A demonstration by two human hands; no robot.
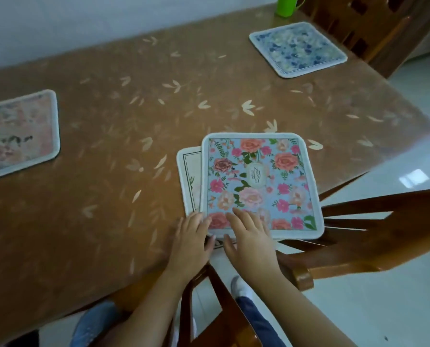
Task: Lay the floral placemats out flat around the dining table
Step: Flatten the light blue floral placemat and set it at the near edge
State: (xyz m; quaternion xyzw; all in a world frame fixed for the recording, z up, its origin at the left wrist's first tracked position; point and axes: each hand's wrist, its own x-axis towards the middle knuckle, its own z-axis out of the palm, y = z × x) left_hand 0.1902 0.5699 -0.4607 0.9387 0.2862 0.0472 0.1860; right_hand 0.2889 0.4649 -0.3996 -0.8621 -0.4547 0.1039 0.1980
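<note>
On the left of the dining table, a pink placemat lies flat. Near the front edge, the left hand rests loose fingers on the corner of a two-mat pile and grips nothing. The right hand lies flat on the top rose placemat, also gripping nothing. A white placemat peeks out under it. Far right, a blue placemat lies flat. Two mats look done. Next, the top one likely needs sliding off to a spot of its own.
</note>
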